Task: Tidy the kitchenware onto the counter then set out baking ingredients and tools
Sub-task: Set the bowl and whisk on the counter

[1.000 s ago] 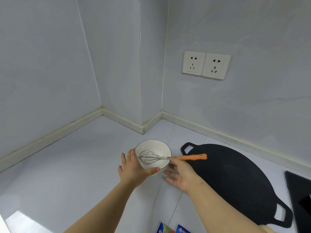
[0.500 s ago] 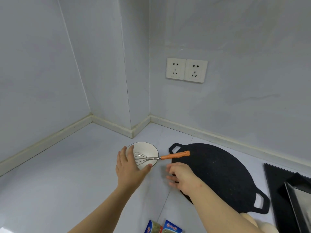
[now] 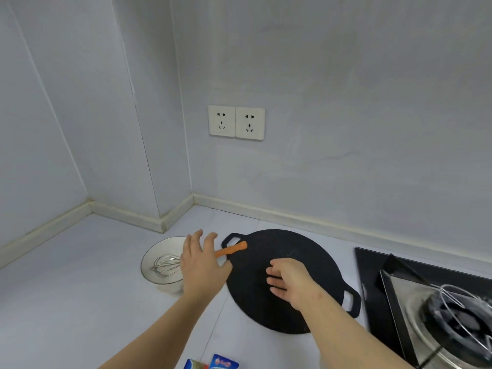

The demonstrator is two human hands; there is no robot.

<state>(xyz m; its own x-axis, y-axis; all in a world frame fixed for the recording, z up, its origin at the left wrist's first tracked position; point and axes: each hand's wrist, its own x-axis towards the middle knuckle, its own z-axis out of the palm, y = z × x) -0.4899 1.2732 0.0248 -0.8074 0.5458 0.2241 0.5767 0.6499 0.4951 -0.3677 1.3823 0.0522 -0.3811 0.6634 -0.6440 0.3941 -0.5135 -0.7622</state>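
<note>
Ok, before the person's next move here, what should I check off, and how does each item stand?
1. The bowl stands upright on the counter: ok.
2. The whisk has its wires inside the bowl and its orange handle over the rim toward the pan: ok.
3. The left hand holds nothing, fingers straight over the whisk handle: ok.
4. The right hand holds nothing, spread over the pan: ok.
5. The pan is clear of the stove: cannot tell, its near handle lies close to the stove's edge.
6. What the packets are: cannot tell, the frame cuts them off.
</note>
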